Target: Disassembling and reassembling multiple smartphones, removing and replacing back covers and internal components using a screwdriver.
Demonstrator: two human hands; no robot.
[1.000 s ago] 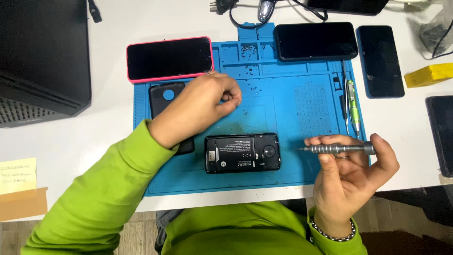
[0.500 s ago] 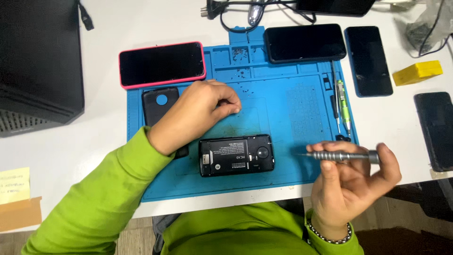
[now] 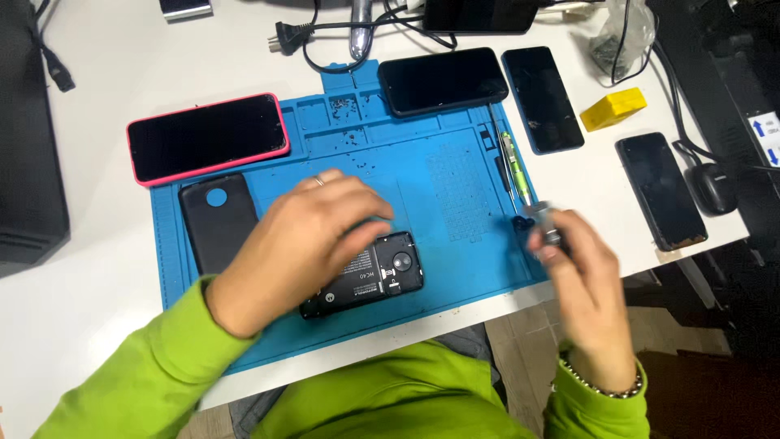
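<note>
White table (image 3: 97, 268) bore a blue repair mat (image 3: 455, 179), a red-cased phone (image 3: 207, 136), three dark phones (image 3: 658, 191), and a yellow block (image 3: 613, 108).

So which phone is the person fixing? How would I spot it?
Find the big blue mat on the white table. Near the mat's front edge, under the person's left hand, lies the opened phone. Unlike the other phones with plain dark screens, it lies back-up with its cover off, showing a black inside with a round part and a label.

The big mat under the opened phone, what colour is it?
The mat is bright blue. It shows in the head view, the only one.
</note>
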